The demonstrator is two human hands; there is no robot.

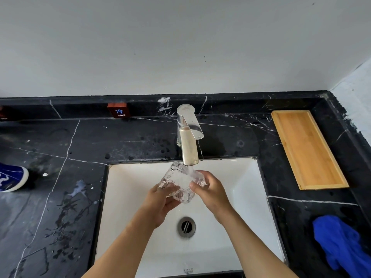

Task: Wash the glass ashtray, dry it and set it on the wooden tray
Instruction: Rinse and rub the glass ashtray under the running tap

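The clear ribbed glass ashtray is tilted under the tap's spout, and water runs onto it above the white sink. My left hand grips its lower left side from beneath. My right hand holds its right edge, thumb against the glass. The wooden tray lies on the black marble counter to the right of the sink, with nothing on it.
A crumpled blue cloth lies on the counter at the lower right. A blue and white object sits at the left edge. A small red block marked COLD stands on the back ledge. Water spots dot the counter left of the sink.
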